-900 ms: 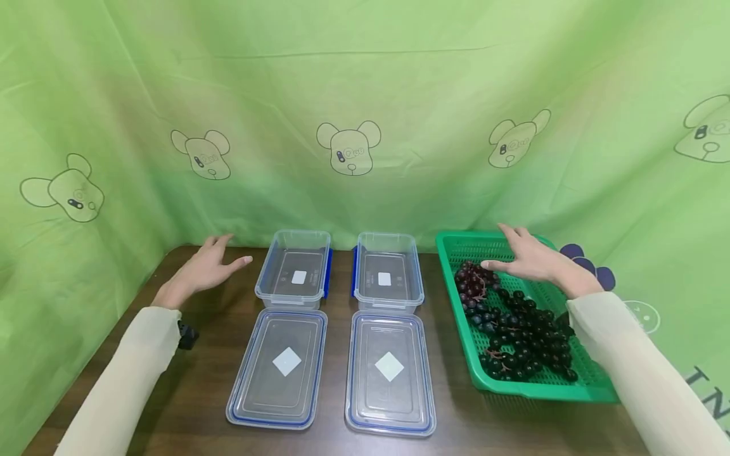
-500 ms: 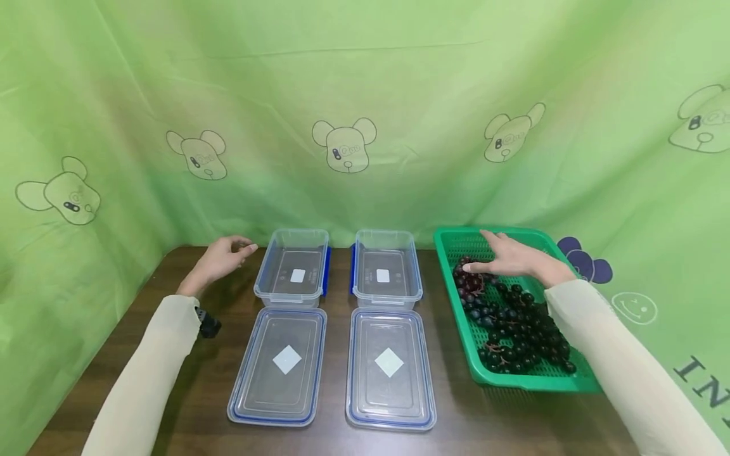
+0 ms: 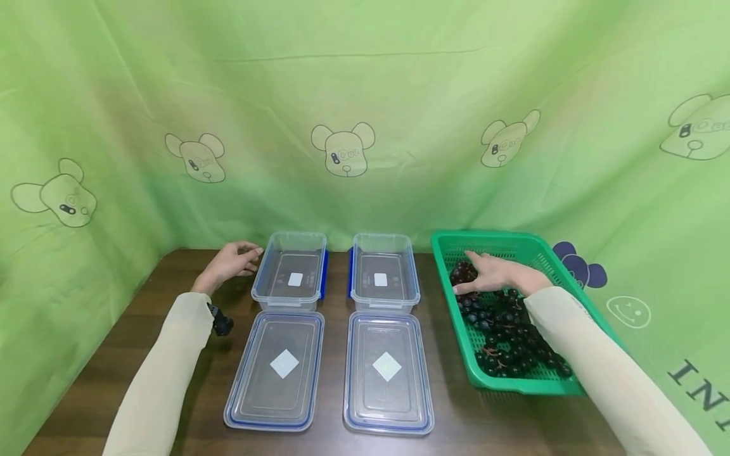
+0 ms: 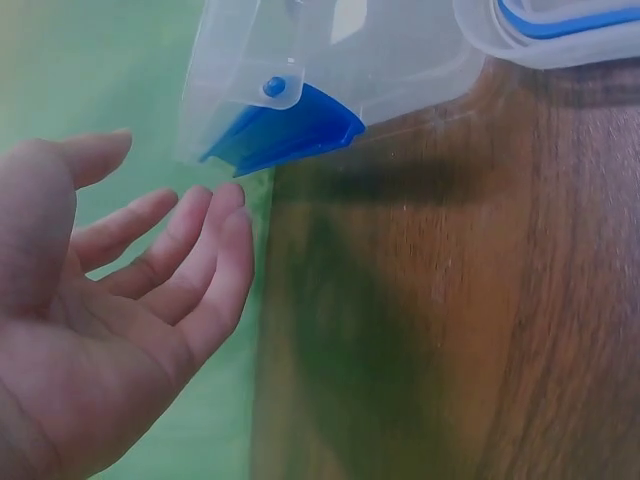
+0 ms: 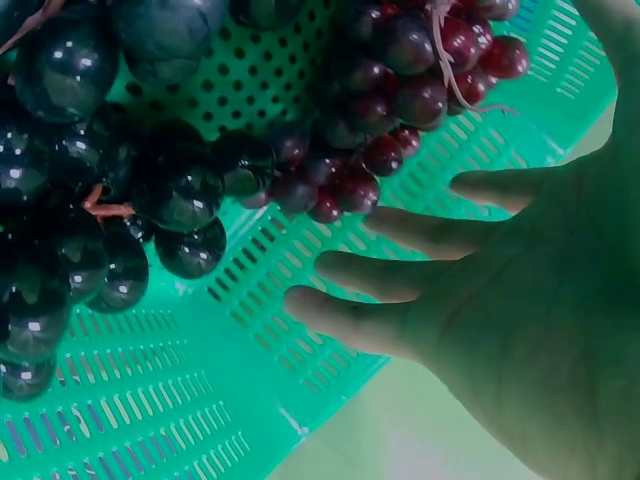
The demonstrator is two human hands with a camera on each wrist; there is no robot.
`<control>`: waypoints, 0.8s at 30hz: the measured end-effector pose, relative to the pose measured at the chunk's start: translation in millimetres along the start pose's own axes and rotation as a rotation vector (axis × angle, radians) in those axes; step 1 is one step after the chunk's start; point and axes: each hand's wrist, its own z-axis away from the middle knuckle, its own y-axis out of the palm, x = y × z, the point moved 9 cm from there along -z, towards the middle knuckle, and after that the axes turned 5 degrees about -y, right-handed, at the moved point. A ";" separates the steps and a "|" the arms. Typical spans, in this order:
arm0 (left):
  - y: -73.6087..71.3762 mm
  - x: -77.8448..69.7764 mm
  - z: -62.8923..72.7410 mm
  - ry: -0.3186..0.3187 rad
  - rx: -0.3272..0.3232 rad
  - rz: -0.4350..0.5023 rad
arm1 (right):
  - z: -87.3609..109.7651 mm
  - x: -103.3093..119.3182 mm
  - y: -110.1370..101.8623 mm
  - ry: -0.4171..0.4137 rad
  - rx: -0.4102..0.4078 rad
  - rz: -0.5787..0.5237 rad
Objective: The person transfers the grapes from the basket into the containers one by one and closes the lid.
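Note:
My left hand (image 3: 230,263) hovers just left of the left clear plastic food container (image 3: 291,263), fingers relaxed and holding nothing. In the left wrist view its fingertips come close to the container's blue side latch (image 4: 290,130). Over the green basket (image 3: 447,304) on the right, my right hand (image 3: 493,275) is spread above the grapes, with nothing in its grasp. The right wrist view shows a reddish bunch of grapes (image 5: 420,75) right by its fingertips. Darker grapes (image 5: 120,200) lie on the other side of the basket. Part of the reddish bunch is hidden under my hand in the head view.
A second clear container (image 3: 383,263) stands beside the first one. Two blue-edged lids, a left lid (image 3: 276,392) and a right lid (image 3: 389,399), lie flat in front of them. Behind the wooden table (image 3: 188,386) hangs a green curtain (image 3: 262,158).
My left hand has moved right to the left container's side, its fingers bending more. My right hand has moved left and lower over the reddish grapes.

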 end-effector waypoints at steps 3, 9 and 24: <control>1.3 3.5 -2.8 -0.039 0.014 0.055 | -1.6 -0.5 6.1 0.005 0.028 0.000; -1.4 3.5 -4.6 -0.080 0.026 0.195 | -5.0 -4.9 13.7 0.026 0.052 -0.008; 2.6 15.3 -17.8 -0.096 0.158 0.331 | -7.7 -10.2 21.1 0.057 0.071 -0.113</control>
